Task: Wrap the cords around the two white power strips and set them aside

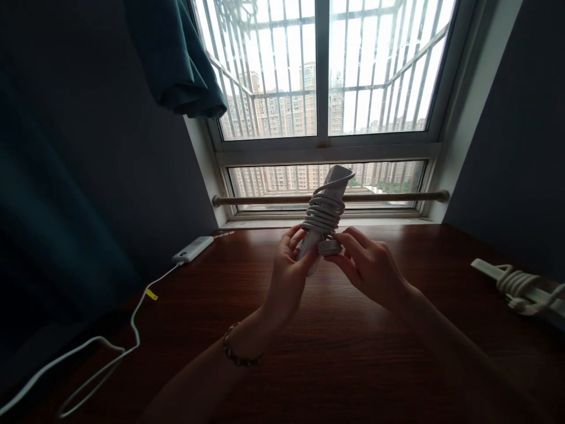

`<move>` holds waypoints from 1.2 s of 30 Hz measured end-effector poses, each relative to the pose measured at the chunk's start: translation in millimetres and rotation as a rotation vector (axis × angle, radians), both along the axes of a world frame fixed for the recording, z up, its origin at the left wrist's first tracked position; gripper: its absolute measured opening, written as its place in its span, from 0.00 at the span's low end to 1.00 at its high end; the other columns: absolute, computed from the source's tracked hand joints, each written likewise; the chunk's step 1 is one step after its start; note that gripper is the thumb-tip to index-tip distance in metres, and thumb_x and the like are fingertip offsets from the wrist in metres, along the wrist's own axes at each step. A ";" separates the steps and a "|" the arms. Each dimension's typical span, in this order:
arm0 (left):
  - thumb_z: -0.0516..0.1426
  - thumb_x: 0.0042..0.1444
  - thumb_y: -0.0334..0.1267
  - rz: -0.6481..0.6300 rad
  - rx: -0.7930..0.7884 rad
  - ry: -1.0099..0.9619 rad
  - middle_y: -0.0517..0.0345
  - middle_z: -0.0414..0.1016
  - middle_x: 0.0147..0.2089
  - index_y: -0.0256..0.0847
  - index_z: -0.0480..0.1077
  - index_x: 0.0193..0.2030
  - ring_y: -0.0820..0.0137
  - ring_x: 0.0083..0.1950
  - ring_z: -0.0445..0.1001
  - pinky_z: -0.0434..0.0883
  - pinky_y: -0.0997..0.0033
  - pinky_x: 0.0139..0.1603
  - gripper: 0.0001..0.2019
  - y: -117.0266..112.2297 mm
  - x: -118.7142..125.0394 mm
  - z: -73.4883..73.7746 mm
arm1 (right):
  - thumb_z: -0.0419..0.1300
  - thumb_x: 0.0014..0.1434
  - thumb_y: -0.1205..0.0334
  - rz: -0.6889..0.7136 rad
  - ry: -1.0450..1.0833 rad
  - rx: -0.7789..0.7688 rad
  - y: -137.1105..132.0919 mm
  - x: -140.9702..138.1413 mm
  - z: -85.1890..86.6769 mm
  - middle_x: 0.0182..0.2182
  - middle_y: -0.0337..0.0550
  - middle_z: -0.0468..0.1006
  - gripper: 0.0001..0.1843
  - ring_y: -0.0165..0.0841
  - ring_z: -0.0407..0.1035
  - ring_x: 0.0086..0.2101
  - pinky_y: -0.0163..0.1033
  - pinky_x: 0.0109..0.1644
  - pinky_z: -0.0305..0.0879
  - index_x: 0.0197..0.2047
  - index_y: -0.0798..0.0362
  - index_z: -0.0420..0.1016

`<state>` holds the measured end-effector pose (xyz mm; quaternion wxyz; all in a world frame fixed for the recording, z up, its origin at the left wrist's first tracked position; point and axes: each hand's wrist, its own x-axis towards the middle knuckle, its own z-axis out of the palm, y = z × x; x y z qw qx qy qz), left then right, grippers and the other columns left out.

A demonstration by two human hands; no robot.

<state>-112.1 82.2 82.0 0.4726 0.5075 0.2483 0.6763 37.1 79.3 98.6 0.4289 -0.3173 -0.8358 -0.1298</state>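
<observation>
A white power strip (338, 176) is held up, tilted, above the wooden desk, with its white cord (324, 212) wound several times round its middle. My left hand (289, 259) is closed round the lower end of the strip; a braided bracelet circles that wrist. Between the thumb and fingers of my right hand (368, 262) is the cord's plug (329, 246), right beside the strip. One loop of cord runs up over the strip's top end. The strip's sockets cannot be made out from here.
Another power strip (489, 270), also wrapped in its cord, lies at the right of the desk (326, 353). At the left a white power bank-like device (193, 249) joins a long white cable (136, 321). Behind are a rail (273, 200), a barred window and a curtain (185, 76).
</observation>
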 end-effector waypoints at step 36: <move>0.57 0.49 0.24 -0.379 -0.237 -0.221 0.51 0.70 0.42 0.35 0.62 0.48 0.72 0.39 0.69 0.64 0.73 0.39 0.18 -5.0 10.9 -3.3 | 0.60 0.50 0.52 -0.223 0.290 0.100 9.3 1.3 -10.7 0.23 0.36 0.65 0.16 0.26 0.60 0.23 0.32 0.27 0.55 0.30 0.55 0.60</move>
